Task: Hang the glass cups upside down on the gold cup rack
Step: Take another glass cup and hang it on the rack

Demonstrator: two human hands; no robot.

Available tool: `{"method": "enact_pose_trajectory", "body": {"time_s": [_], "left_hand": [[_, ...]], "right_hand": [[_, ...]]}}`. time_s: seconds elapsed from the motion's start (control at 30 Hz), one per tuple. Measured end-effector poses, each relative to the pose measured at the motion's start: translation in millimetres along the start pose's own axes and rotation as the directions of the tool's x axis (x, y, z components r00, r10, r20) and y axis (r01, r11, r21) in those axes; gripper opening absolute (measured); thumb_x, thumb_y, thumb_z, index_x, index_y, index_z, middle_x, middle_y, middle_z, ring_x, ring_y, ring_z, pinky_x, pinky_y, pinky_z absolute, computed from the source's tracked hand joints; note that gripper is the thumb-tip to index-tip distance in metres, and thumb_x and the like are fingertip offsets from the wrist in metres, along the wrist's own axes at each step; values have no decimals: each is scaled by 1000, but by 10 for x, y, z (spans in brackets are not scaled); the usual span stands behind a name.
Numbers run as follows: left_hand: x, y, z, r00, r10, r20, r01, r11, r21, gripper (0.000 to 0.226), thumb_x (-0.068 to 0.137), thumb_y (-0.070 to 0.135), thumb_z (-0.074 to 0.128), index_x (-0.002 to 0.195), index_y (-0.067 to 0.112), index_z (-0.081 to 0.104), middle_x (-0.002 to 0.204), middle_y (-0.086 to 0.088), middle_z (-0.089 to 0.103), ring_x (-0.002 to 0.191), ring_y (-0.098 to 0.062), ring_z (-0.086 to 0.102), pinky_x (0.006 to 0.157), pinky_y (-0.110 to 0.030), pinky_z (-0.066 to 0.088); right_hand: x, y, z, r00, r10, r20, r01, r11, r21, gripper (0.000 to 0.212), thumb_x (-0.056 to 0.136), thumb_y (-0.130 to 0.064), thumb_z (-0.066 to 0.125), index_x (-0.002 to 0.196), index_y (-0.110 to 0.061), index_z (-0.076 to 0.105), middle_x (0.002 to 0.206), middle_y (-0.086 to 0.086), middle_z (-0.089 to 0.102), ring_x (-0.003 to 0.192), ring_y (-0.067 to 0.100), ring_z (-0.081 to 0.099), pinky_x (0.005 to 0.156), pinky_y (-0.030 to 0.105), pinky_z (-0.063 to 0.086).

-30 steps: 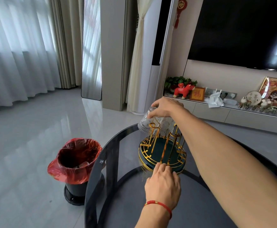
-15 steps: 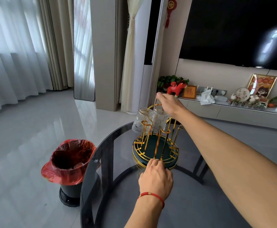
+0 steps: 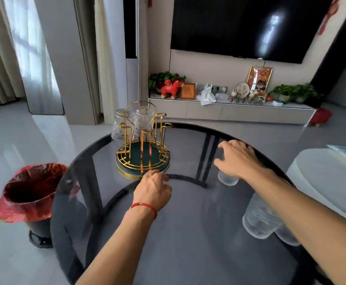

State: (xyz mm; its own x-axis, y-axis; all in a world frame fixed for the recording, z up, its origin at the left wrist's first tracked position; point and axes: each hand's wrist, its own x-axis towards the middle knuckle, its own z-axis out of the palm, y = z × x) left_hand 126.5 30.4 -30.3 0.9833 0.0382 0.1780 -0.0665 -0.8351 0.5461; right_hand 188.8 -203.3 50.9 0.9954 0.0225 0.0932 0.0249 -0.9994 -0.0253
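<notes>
Right hand [image 3: 238, 159] hovered open and empty above a glass cup [image 3: 227, 178] at the table's three o'clock; our left hand [image 3: 153, 187], loosely curled, steadied the gold cup rack [image 3: 143, 159] at eleven, two cups [image 3: 144, 122] hung there. We judged pickup was next, needing a firm wrap and an inversion.

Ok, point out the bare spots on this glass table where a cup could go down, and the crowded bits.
Bare glass: the near-left stretch of the table beside the left hand, and the strip between the gold rack and the right hand. Crowded: the right side, where glass cups stand under the right forearm, another below that hand.
</notes>
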Motion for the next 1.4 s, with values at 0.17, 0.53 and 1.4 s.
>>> {"method": "enact_pose_trajectory", "body": {"time_s": [0.17,0.53,1.4], "left_hand": [[-89,200,56,995,101,19,-101,995,-24,30,93,17,59,120,18,73,130,-5,70,122,-23,61,103,-35,49],[-71,333,47,993,-1,120,33,965,-260,29,96,15,58,121,18,73,124,-5,72,115,-22,66,100,-35,54],[-31,310,24,988,-134,76,138,547,-826,66,62,60,88,121,37,68,107,-2,77,96,-14,76,77,-26,63]], "right_hand": [[43,234,111,975,149,165,-134,986,-98,81,91,-54,57,159,-26,25,160,22,31,146,44,29,114,55,31],[63,63,62,966,111,232,-154,972,178,76,78,-42,76,146,-31,44,142,14,47,123,38,54,83,42,48],[-769,-460,517,987,-153,-47,139,671,728,104,71,-69,77,157,-29,35,150,-2,57,133,21,56,99,32,50]]}}
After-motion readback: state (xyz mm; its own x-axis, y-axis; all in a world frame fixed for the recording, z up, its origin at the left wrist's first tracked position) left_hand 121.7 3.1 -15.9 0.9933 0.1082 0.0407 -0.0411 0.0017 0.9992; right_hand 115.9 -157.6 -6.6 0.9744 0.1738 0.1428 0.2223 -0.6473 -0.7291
